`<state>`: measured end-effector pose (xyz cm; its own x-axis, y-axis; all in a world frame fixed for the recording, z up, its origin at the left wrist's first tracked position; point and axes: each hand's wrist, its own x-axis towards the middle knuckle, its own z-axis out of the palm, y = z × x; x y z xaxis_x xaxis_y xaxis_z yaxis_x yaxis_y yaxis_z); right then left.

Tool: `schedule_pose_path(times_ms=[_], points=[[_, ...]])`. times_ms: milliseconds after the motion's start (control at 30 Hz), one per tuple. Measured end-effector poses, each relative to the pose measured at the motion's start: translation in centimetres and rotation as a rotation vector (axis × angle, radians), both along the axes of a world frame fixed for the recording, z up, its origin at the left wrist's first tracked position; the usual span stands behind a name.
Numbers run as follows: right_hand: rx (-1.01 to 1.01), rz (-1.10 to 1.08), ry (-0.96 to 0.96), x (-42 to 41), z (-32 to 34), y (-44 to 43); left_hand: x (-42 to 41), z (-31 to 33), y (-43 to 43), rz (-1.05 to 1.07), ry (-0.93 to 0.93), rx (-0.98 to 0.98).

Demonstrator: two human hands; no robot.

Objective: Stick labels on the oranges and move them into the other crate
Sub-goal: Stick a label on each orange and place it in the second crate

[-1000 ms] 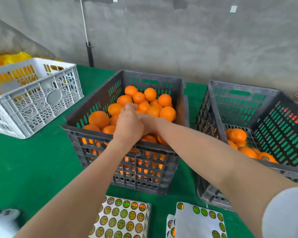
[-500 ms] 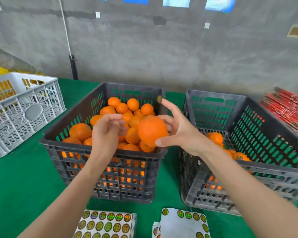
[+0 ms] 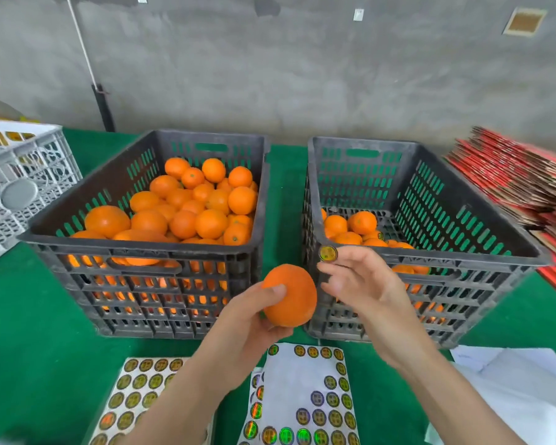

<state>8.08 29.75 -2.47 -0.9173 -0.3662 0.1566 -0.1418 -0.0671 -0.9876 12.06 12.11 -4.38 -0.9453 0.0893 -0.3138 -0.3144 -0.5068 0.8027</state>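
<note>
A: Where is the orange point(image 3: 294, 300)?
B: Just in front of the full crate's point(image 3: 190, 248) near right corner, held above the table. The left hand point(image 3: 247, 322) grips it from below, thumb curled onto its side.
A: And the right hand point(image 3: 363, 284)?
B: Right of that crate, just beside the orange, not touching it. Its fingers are loose and spread, grasping nothing; a round label point(image 3: 328, 253) sticks to one fingertip.
A: The second crate point(image 3: 479, 260)?
B: Right of the full crate, with a few oranges inside. Label sheets point(image 3: 308, 380) lie in front of the full crate on the green table point(image 3: 29, 348)
</note>
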Motion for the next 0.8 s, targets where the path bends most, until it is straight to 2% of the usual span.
schedule_pose_path(times_ms=[100,200,367,633,700,800], points=[[0.104,-0.037,-0.014,1.6,-0.7,0.6,0.5,-0.8,0.9,0.034,-0.122,0.099],[0.213,-0.03,0.001,2.6,-1.7,0.3,1.1,-1.4,1.8,0.014,-0.149,0.073],[0.337,-0.081,0.115,3.0,-2.4,0.5,1.7,-1.7,2.9,-0.007,-0.138,0.064],[0.408,-0.267,0.381,4.5,-3.0,0.4,2.4,-2.0,4.2,0.012,-0.113,0.09],[0.373,-0.267,0.338,4.6,-3.0,0.7,2.4,-2.0,4.2,0.009,-0.104,0.089],[0.31,-0.166,0.149,4.1,-2.5,1.6,2.4,-2.0,4.1,-0.003,-0.086,0.076]])
